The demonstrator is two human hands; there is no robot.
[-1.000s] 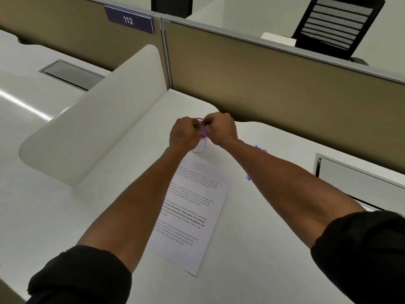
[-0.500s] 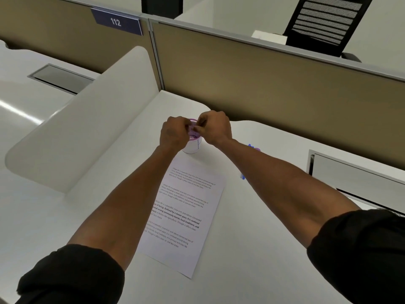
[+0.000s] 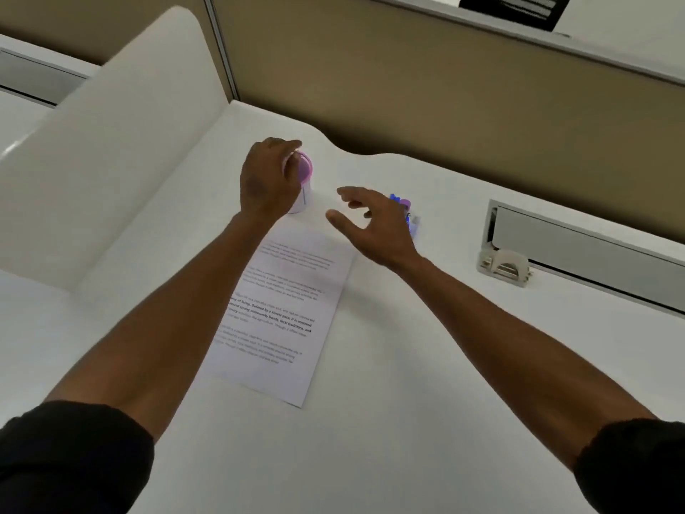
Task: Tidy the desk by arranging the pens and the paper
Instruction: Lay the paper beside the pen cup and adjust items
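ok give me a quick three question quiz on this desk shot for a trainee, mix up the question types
1. True or false: the left hand grips the pink-rimmed cup.
2. Multiple choice: where do the blue pens lie? A) on the printed sheet B) on the desk just beyond the right hand C) inside the cup
3. Fill in: the right hand hovers with its fingers ____.

Key
1. True; it wraps the cup near the rim.
2. B; the pens are partly hidden behind the right hand, clear of the printed sheet.
3. Open; it is spread and holds nothing.
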